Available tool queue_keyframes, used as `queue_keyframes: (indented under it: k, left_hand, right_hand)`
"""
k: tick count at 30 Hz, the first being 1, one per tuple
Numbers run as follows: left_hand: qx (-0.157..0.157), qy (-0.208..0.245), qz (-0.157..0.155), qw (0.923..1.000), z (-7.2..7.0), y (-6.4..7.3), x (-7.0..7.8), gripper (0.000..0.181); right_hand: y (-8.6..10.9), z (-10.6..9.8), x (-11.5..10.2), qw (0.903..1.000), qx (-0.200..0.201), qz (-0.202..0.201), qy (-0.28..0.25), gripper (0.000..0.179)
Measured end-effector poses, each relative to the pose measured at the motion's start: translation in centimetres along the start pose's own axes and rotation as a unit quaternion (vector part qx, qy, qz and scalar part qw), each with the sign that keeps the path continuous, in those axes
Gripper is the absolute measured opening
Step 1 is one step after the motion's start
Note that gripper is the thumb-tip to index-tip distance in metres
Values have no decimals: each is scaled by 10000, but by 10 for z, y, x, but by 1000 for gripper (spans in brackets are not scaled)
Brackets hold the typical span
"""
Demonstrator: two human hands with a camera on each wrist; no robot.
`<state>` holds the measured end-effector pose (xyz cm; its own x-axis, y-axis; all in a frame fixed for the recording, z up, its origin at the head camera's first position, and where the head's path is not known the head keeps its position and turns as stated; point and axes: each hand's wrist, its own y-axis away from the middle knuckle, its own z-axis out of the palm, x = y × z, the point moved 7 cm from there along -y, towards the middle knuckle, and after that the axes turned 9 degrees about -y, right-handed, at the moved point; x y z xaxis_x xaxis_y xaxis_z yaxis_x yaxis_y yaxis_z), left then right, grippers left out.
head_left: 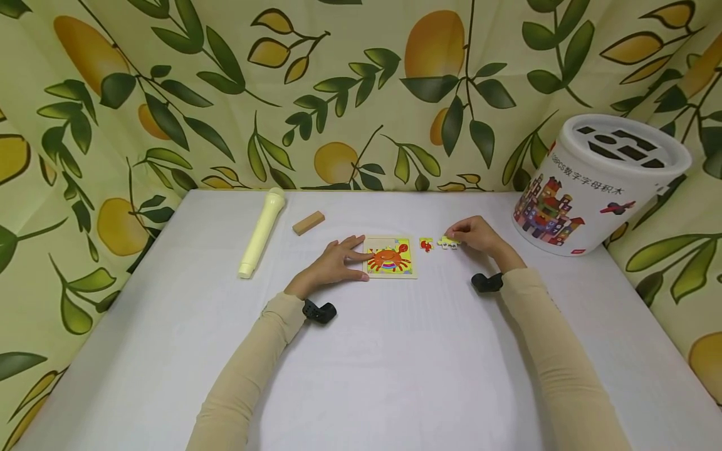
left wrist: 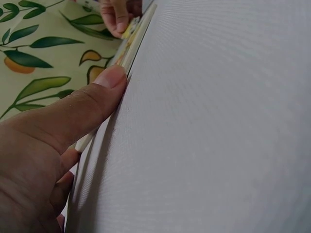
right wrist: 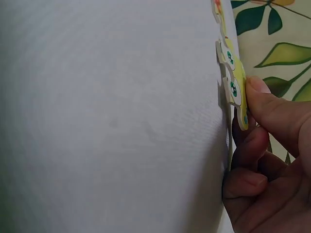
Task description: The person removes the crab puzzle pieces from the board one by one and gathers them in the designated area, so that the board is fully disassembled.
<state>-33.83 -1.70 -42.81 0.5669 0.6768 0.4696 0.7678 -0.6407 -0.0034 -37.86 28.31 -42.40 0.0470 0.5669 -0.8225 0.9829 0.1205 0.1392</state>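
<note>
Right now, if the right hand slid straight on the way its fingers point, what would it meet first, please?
Probably the small red puzzle piece, lying just left of the yellow piece that the right hand pinches; beyond it lies the crab puzzle board.

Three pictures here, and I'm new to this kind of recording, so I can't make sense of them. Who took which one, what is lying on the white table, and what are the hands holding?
No machine here: a person works with bare hands, wearing three cameras. The wide picture comes from the head, looking down. The other two come from the wrists, so they look sideways and very close.

On the white table lie a crab puzzle board, a loose red piece, a wooden block, a cream tube-shaped thing and a white toy bucket.

The left hand rests its fingers on the board's left edge; its wrist view shows the thumb against that edge. The right hand pinches a yellow puzzle piece.
</note>
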Motion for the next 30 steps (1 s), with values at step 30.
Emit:
queue_keyframes:
  k: [30]
  left_hand:
    - [18, -53, 16, 10000, 0, 0, 0, 57]
  right_hand:
    - [-1, 36, -48, 9966, -326, -641, 405, 20]
